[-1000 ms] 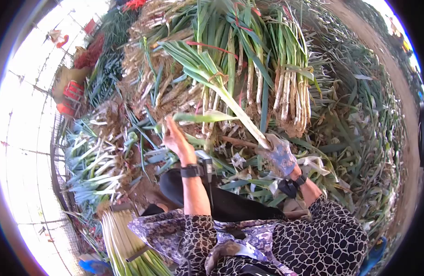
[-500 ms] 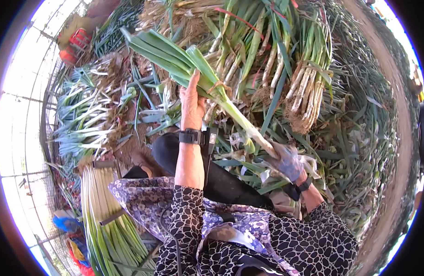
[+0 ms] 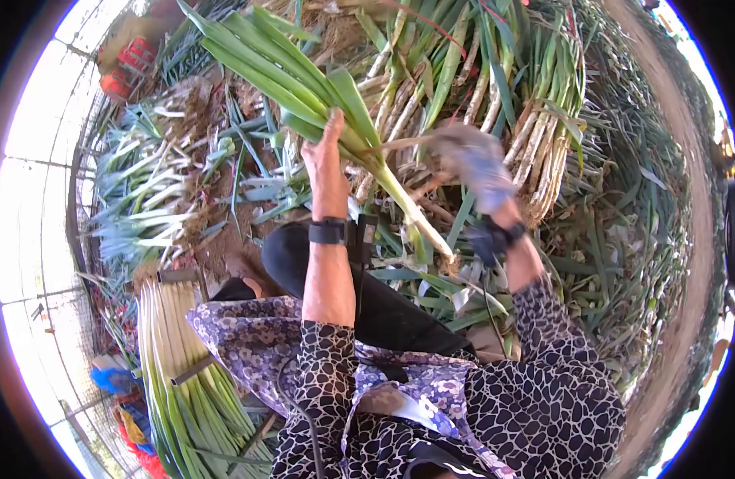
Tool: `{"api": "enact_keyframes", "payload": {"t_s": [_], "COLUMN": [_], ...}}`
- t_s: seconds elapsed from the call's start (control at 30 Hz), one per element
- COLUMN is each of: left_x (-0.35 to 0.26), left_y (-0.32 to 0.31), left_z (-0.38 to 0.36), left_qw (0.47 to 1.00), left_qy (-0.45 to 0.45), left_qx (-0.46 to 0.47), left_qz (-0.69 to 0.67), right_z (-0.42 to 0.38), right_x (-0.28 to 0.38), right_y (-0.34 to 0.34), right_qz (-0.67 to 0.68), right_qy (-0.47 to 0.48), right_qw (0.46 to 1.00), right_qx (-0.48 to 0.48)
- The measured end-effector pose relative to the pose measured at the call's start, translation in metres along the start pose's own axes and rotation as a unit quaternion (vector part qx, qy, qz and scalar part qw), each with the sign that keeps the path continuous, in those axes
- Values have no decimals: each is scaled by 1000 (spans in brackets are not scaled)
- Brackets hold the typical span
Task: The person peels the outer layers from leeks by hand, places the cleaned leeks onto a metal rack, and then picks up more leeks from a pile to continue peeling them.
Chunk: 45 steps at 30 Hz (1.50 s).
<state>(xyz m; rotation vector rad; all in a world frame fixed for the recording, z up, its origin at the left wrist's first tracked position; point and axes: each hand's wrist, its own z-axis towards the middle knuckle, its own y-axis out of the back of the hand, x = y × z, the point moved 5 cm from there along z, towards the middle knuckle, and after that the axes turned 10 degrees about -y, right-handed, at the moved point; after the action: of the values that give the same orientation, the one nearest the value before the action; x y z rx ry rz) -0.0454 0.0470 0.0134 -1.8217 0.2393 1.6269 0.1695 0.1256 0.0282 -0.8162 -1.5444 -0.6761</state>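
My left hand [image 3: 326, 164] is wrapped around a leek [image 3: 407, 203] where its broad green leaves fan out to the upper left. The white stem slants down to the right and ends in short roots. My right hand [image 3: 473, 164], in a grey-blue glove and blurred by motion, is closed on a thin brown dry leaf [image 3: 403, 144]. That strip stretches from the hand to the neck of the leek. The gloved fingertips are too smeared to see singly.
Untrimmed bundles of leeks [image 3: 543, 152] lie ahead, above a heap of leaf scraps [image 3: 599, 263]. Cleaned leeks [image 3: 164, 319] rest in a metal rack [image 3: 180, 275] at my left. More leeks [image 3: 156, 184] are laid in rows beyond it, near a mesh wall [image 3: 84, 207].
My right hand has left the root end of the leek and moved up and away, drawing a dry leaf sideways from its neck. My left hand keeps its hold, shifted slightly.
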Motion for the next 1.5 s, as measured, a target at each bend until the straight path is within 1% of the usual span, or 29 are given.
{"api": "enact_keyframes", "payload": {"t_s": [0.07, 0.1, 0.13, 0.17, 0.2, 0.23, 0.3, 0.37, 0.43, 0.5, 0.57, 0.6, 0.63, 0.7, 0.77, 0.83, 0.87, 0.9, 0.93, 0.97, 1.03, 1.2, 1.23, 1.27, 1.3, 1.4, 1.43, 1.47, 1.5], "left_x": [5, -2, -2, -5, -7, -7, -7, -9, -3, 1, 4, 1, -1, -9, -11, 1, -2, -5, -4, -2, -1, 2, 3, 4, 5, 6, 5, 5, 5], "left_y": [12, 12, 15, 13, 11, 11, 7, 2, -5, -10, -11, -12, -11, -10, -4, 6, 6, 4, 3, 3, 0, -10, -7, -6, -7, -4, -5, -7, -9], "left_z": [9, 11, 13, 16, 18, 19, 16, 3, 5, 0, -2, -3, -1, -3, 6, 20, 20, 20, 25, 25, 22, 12, 14, 13, 13, 11, 10, 8, 7], "left_qw": [997, 996, 996, 995, 993, 993, 991, 993, 990, 988, 985, 983, 984, 960, 942, 931, 929, 928, 922, 916, 918, 919, 925, 931, 930, 937, 937, 940, 942], "left_qy": [2, 9, 11, -6, -25, -25, -38, -8, -22, -18, 0, -25, -24, -31, -23, 24, 16, 3, 15, 29, 36, 52, 47, 43, 43, 39, 37, 38, 39], "left_qx": [-62, -59, -62, -36, -12, -16, 13, 18, 48, 97, 122, 128, 126, 172, 154, 54, 85, 103, 112, 117, 127, 125, 115, 106, 109, 97, 98, 103, 107], "left_qz": [-41, -62, -64, -89, -115, -118, -125, -114, -129, -115, -119, -127, -127, -217, -297, -360, -360, -358, -370, -382, -375, -370, -358, -346, -348, -333, -333, -324, -316], "right_z": [-46, -63, -83, -89, -103, -105, -106, -82, -47, -7, 17, 30, 36, 39, 7, -31, -74, -121, -146, -184, -250, -199, -167, -135, -101, -32, -13, 1, 13], "right_x": [11, -10, -18, -87, -80, -81, -79, -32, -8, 2, 1, -3, -21, -71, -121, -200, -235, -289, -284, -274, -352, -244, -247, -194, -129, -25, -7, 3, 16], "right_y": [46, 80, 106, 170, 160, 151, 125, 50, -8, -50, -75, -70, -63, -32, -2, 51, 83, 128, 142, 161, 233, 206, 200, 163, 123, 27, 0, -24, -46], "right_qz": [-10, -57, -457, -504, -642, -645, -520, -231, -110, -201, -113, -171, -71, -268, -583, -579, -619, -556, -611, -494, -567, -570, -661, -673, -395, -323, -302, -332, -244], "right_qy": [70, -31, 86, -134, -242, -239, -128, -198, -123, 61, 4, -33, -80, 130, 89, -88, 32, 24, -251, -307, -363, -349, -160, -7, -76, 49, 140, 322, 261], "right_qw": [989, 968, 844, 815, 693, 691, 803, 933, 979, 976, 994, 985, 994, 953, 805, 811, 784, 824, 749, 806, 733, 741, 732, 736, 901, 944, 943, 886, 932], "right_qx": [-128, -243, -267, -254, -224, -222, -261, -194, -121, -60, -5, -15, -5, -55, -68, 9, -26, -110, -51, -109, -94, -68, -43, -69, -162, -55, 9, 30, 69]}}
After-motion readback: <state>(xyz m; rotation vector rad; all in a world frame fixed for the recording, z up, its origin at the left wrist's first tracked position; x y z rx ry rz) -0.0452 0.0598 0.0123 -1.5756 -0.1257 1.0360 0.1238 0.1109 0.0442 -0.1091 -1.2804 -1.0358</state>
